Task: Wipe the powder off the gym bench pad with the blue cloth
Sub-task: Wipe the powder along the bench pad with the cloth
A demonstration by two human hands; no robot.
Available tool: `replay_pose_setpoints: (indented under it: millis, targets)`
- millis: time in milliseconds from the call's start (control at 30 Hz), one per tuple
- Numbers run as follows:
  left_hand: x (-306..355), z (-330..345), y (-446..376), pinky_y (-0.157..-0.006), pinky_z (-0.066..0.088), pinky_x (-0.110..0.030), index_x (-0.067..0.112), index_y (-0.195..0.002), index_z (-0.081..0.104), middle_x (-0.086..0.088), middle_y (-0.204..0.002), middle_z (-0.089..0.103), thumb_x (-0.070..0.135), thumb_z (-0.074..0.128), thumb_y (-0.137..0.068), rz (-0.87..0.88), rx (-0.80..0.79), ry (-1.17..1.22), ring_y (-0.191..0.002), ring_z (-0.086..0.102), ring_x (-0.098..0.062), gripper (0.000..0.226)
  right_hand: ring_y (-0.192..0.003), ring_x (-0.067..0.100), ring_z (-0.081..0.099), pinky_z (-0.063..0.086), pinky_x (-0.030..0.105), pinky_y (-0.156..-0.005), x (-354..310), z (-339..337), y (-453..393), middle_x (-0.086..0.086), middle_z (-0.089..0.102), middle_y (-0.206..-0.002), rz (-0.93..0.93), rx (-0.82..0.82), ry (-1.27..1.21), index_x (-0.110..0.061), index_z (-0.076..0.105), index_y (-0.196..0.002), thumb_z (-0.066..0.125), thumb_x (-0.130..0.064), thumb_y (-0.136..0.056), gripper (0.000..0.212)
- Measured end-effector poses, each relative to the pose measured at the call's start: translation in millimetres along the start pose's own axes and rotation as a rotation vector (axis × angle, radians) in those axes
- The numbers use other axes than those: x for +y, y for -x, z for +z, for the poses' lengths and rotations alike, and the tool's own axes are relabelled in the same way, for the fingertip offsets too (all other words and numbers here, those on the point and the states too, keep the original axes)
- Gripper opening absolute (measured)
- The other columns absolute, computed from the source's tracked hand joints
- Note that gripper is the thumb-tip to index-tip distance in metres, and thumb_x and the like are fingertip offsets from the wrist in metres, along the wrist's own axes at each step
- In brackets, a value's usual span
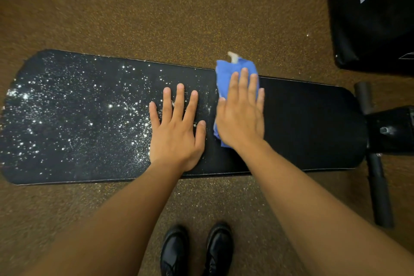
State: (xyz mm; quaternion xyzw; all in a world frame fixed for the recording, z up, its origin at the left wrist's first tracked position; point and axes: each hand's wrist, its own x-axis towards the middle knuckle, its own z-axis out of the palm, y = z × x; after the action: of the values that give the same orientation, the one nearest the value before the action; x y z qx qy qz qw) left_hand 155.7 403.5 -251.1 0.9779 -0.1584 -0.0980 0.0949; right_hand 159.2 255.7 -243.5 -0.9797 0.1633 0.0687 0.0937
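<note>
The black gym bench pad (302, 123) runs left to right across the view. White powder (74, 114) speckles its left half up to about the middle; the right part looks clean and black. My right hand (240, 116) lies flat, fingers together, pressing the blue cloth (226, 74) onto the pad near its middle. The cloth sticks out beyond the fingertips to the pad's far edge, with a white tag at its top. My left hand (177, 127) rests flat beside it on the powdered part, fingers spread, holding nothing.
Brown speckled rubber floor (156, 6) surrounds the bench. Black foam rollers (378, 186) and the bench frame stand at the right end. A second black pad (369, 18) with a white logo fills the top right corner. My black shoes (197, 251) stand below the pad's near edge.
</note>
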Motion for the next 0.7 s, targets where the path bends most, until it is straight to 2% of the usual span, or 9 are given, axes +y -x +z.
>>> replay_pose_setpoints:
  millis: [167,233,300,367,433,600,633,700]
  targets:
    - [-1,0,0,-0.119,-0.007,-0.054,0.025,-0.157,0.002,-0.003,-0.165,-0.008,0.049,0.015,-0.098,0.008,0.009,0.023,-0.150,-0.016,-0.025,0.065,-0.150,0.025,-0.008,0.002,0.048,-0.120,14,3,59,0.009,-0.002,-0.164,-0.224,-0.066,0.029,-0.010,0.006,-0.156,0.019,-0.037,-0.101,0.062]
    - [-1,-1,0,-0.119,-0.006,-0.055,0.025,-0.157,0.002,-0.004,-0.165,-0.007,0.049,0.016,-0.098,0.011,0.013,0.020,-0.150,-0.015,-0.025,0.065,-0.150,0.023,-0.009,0.003,0.050,-0.120,33,0,60,0.007,-0.003,-0.164,-0.194,-0.087,0.039,-0.012,0.006,-0.156,0.016,-0.038,-0.100,0.063]
    - [-2,-1,0,-0.119,-0.007,-0.054,0.026,-0.157,0.001,-0.003,-0.165,-0.008,0.049,0.016,-0.099,0.006,0.008,0.023,-0.150,-0.016,-0.025,0.065,-0.150,0.024,-0.011,0.003,0.051,-0.121,39,-2,42,0.007,-0.006,-0.164,-0.087,-0.070,0.049,-0.011,0.003,-0.156,0.019,-0.037,-0.101,0.063]
    - [-2,-1,1,-0.119,-0.008,-0.054,0.026,-0.157,0.000,-0.003,-0.165,-0.009,0.049,0.016,-0.099,0.007,0.010,0.023,-0.150,-0.017,-0.025,0.064,-0.150,0.026,-0.010,0.003,0.051,-0.121,29,-2,17,0.010,-0.007,-0.164,0.027,-0.017,0.036,-0.009,0.001,-0.155,0.023,-0.036,-0.101,0.064]
    - [-1,0,0,-0.119,-0.007,-0.054,0.026,-0.157,0.000,-0.003,-0.165,-0.009,0.049,0.016,-0.099,0.007,0.013,0.017,-0.150,-0.016,-0.025,0.064,-0.150,0.028,-0.010,0.002,0.051,-0.121,12,0,1,0.011,-0.007,-0.164,0.065,0.003,0.017,-0.008,0.000,-0.155,0.023,-0.036,-0.102,0.064]
    - [-1,0,-2,-0.119,-0.007,-0.054,0.026,-0.157,0.001,-0.003,-0.165,-0.009,0.048,0.016,-0.098,0.016,0.018,0.018,-0.150,-0.016,-0.025,0.065,-0.150,0.025,-0.012,0.001,0.049,-0.121,8,5,61,0.009,-0.006,-0.164,-0.233,-0.048,0.009,-0.011,0.002,-0.156,0.020,-0.036,-0.102,0.062]
    - [-2,0,-1,-0.119,-0.007,-0.054,0.025,-0.157,0.002,-0.003,-0.165,-0.008,0.048,0.016,-0.098,0.014,0.019,0.020,-0.150,-0.015,-0.025,0.065,-0.150,0.024,-0.012,0.002,0.050,-0.121,20,5,76,0.007,-0.006,-0.164,-0.252,-0.071,0.021,-0.012,0.003,-0.156,0.019,-0.037,-0.101,0.063]
    - [-2,0,0,-0.119,-0.008,-0.054,0.025,-0.157,0.002,-0.003,-0.165,-0.009,0.049,0.016,-0.098,0.009,0.017,0.021,-0.150,-0.017,-0.024,0.065,-0.150,0.023,-0.010,0.005,0.051,-0.121,50,2,79,0.006,-0.005,-0.164,-0.129,-0.087,0.054,-0.013,0.004,-0.156,0.018,-0.038,-0.100,0.063]
